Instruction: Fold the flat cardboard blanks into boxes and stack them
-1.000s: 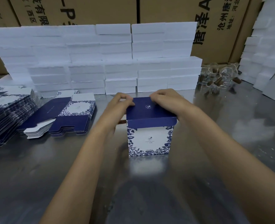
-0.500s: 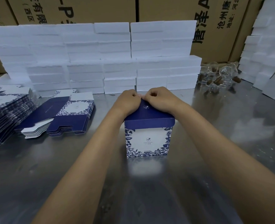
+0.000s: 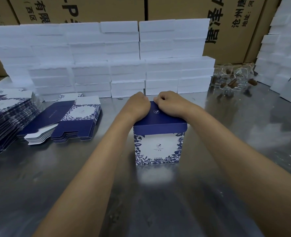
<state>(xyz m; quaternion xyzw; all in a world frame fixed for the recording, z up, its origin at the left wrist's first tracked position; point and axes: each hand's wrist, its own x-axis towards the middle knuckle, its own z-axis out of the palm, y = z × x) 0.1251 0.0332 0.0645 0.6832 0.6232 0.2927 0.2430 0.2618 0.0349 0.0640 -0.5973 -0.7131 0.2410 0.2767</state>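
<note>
A folded box (image 3: 158,147), white with blue leaf print and a dark blue lid, stands upright on the metal table (image 3: 73,185) in the middle. My left hand (image 3: 137,105) and my right hand (image 3: 172,103) lie side by side on the far part of the lid, fingers curled over its back edge; the fingertips are hidden behind the box. Flat blue-and-white blanks lie in two piles at the left: a low one (image 3: 69,120) and a taller one (image 3: 9,117) at the frame edge.
White foam blocks (image 3: 124,65) are stacked in a wall behind the box, with more at the right (image 3: 284,57). Brown shipping cartons (image 3: 226,23) stand behind them. Glass bottles with brown stoppers (image 3: 233,79) lie at the back right.
Both hands moved from the lid's corners toward the middle of its back edge. The lid has come down flatter on the box.
</note>
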